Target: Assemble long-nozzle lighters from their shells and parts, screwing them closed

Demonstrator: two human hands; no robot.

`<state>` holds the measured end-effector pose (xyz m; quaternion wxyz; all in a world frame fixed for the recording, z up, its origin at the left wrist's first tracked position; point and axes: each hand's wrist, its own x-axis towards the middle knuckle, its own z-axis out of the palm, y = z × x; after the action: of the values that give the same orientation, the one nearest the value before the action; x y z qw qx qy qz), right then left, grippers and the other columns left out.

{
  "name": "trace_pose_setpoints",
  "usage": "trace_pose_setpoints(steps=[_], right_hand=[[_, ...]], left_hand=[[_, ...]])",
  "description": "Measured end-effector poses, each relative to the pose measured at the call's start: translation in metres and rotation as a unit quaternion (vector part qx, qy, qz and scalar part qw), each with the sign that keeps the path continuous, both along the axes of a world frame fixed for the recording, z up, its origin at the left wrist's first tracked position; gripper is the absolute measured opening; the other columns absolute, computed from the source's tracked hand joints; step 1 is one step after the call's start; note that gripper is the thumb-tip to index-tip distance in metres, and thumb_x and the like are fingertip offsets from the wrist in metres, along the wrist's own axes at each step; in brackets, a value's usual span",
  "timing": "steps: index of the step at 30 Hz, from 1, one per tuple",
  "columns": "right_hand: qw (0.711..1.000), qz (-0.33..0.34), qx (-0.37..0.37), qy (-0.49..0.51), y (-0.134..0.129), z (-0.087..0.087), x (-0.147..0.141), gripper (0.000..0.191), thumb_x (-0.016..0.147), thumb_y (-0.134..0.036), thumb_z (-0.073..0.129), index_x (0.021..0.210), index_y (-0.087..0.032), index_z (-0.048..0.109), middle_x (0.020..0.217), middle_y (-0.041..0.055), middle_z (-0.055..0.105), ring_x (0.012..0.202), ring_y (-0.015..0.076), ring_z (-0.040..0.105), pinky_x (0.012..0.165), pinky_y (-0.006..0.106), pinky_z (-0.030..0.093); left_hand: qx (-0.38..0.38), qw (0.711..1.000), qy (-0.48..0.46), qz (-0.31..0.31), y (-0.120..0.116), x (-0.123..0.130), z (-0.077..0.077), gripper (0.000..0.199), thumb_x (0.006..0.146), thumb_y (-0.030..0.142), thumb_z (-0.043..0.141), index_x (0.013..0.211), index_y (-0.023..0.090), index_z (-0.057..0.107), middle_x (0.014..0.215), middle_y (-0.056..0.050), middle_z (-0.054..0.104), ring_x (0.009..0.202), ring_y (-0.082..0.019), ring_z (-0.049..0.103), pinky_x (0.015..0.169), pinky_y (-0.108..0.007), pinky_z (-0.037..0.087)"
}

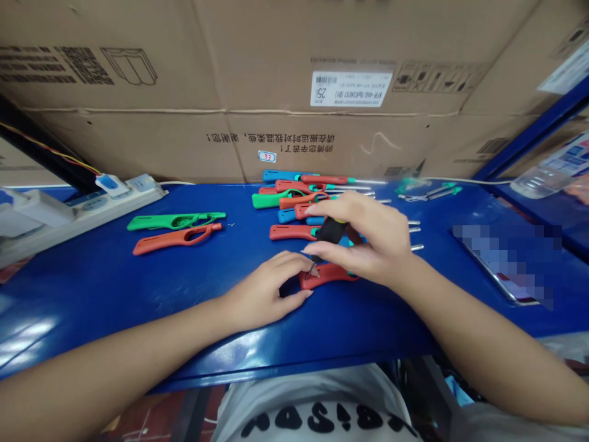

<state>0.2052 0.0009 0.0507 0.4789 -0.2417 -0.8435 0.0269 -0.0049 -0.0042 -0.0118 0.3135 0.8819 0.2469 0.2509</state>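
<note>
A red lighter (329,276) lies on the blue table (197,288) in front of me. My left hand (271,286) has its fingers and thumb round the left end of this lighter. Above it, my right hand (372,236) grips a screwdriver (331,231) with a dark handle. The screwdriver's thin shaft points down and left to the lighter's left end, beside my left fingertips. Several more lighters, among them a green one (271,200) and a red one (292,232), lie just behind, partly hidden by my right hand.
Green (172,221) and orange (177,239) handle shells lie at the left, with a tiny screw (231,224) beside them. A power strip (96,215) is at the far left. A phone (499,264) and a bottle (547,172) are at the right. Cardboard (175,144) stands behind.
</note>
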Motion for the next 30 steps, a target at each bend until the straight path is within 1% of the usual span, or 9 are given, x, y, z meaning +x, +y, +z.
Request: trace_pose_setpoints(steps=[4,6,9,13,15,19,23,26,30], right_hand=[[0.994,0.038,-0.099,-0.002,-0.0022,0.0028,-0.001,0.033,0.105,-0.019,0.038,0.131,-0.019,0.058,0.12,0.0073,0.071,0.098,0.0148,0.07,0.084,0.031,0.059],[0.995,0.03,-0.09,0.011,-0.002,0.0032,-0.0009,0.024,0.102,-0.023,0.049,0.121,-0.019,0.064,0.109,0.0047,0.074,0.09,0.014,0.07,0.078,0.028,0.058],[1.0,-0.013,0.006,-0.002,-0.0006,0.0026,0.0008,0.021,0.093,-0.033,0.068,0.111,-0.021,0.069,0.098,0.0039,0.076,0.088,0.017,0.07,0.082,0.031,0.058],[0.997,0.016,-0.065,-0.034,-0.0016,0.0004,0.0003,0.037,0.105,-0.023,0.041,0.139,-0.022,0.055,0.119,0.0055,0.072,0.094,0.015,0.07,0.086,0.031,0.058],[0.997,0.029,-0.071,-0.023,-0.0026,-0.001,-0.0009,0.035,0.104,-0.022,0.045,0.136,-0.021,0.057,0.112,0.004,0.074,0.09,0.0139,0.07,0.084,0.029,0.058],[0.999,0.006,0.032,-0.036,-0.0046,-0.0009,-0.0019,0.026,0.096,-0.03,0.064,0.119,-0.019,0.066,0.103,0.0047,0.075,0.096,0.0175,0.07,0.087,0.031,0.057],[0.993,0.064,-0.077,-0.058,-0.0071,0.0041,-0.0022,0.038,0.104,-0.02,0.041,0.139,-0.016,0.053,0.131,0.0107,0.066,0.119,0.0188,0.063,0.097,0.035,0.054],[0.99,0.072,-0.112,-0.04,-0.0056,0.0053,0.0,0.033,0.101,-0.024,0.052,0.134,-0.02,0.057,0.118,0.0058,0.072,0.101,0.0148,0.069,0.087,0.028,0.057],[0.998,0.034,-0.015,-0.042,-0.0021,0.0034,0.0041,0.031,0.092,-0.035,0.07,0.12,-0.022,0.066,0.106,0.0031,0.076,0.096,0.0163,0.071,0.09,0.029,0.056]], left_hand=[[-0.002,1.0,0.008,-0.003,-0.0002,-0.0001,-0.0004,0.025,0.094,0.02,0.063,0.119,0.02,0.062,0.119,-0.007,0.066,0.115,-0.021,0.061,0.103,-0.036,0.049],[-0.002,1.0,0.009,-0.002,-0.0003,0.0,-0.0005,0.025,0.093,0.02,0.063,0.118,0.02,0.062,0.119,-0.007,0.066,0.115,-0.021,0.061,0.103,-0.037,0.049],[0.0,1.0,0.007,0.0,-0.0003,0.0001,-0.0001,0.024,0.094,0.02,0.063,0.118,0.02,0.063,0.117,-0.007,0.067,0.114,-0.021,0.061,0.103,-0.037,0.049],[0.004,1.0,0.01,0.001,-0.0002,-0.0003,-0.0001,0.024,0.094,0.022,0.062,0.118,0.02,0.063,0.116,-0.008,0.067,0.112,-0.022,0.062,0.1,-0.037,0.05],[0.01,1.0,0.012,0.006,-0.0001,-0.0005,-0.0015,0.024,0.093,0.022,0.063,0.117,0.019,0.063,0.115,-0.008,0.067,0.111,-0.023,0.063,0.099,-0.038,0.051],[0.027,1.0,0.0,0.009,0.0002,-0.0004,-0.005,0.023,0.091,0.02,0.066,0.114,0.019,0.063,0.114,-0.007,0.068,0.11,-0.022,0.063,0.099,-0.036,0.052],[0.021,1.0,0.002,0.004,0.0004,-0.0002,-0.0052,0.024,0.092,0.022,0.065,0.116,0.018,0.063,0.119,-0.008,0.067,0.115,-0.023,0.061,0.102,-0.037,0.05],[0.024,1.0,0.003,0.004,0.0006,-0.0008,-0.006,0.026,0.093,0.021,0.065,0.118,0.019,0.063,0.12,-0.008,0.067,0.114,-0.022,0.062,0.101,-0.036,0.051],[0.037,0.999,-0.007,0.001,0.001,-0.0012,-0.0075,0.027,0.093,0.021,0.065,0.12,0.02,0.062,0.115,-0.007,0.068,0.11,-0.021,0.064,0.098,-0.035,0.052]])
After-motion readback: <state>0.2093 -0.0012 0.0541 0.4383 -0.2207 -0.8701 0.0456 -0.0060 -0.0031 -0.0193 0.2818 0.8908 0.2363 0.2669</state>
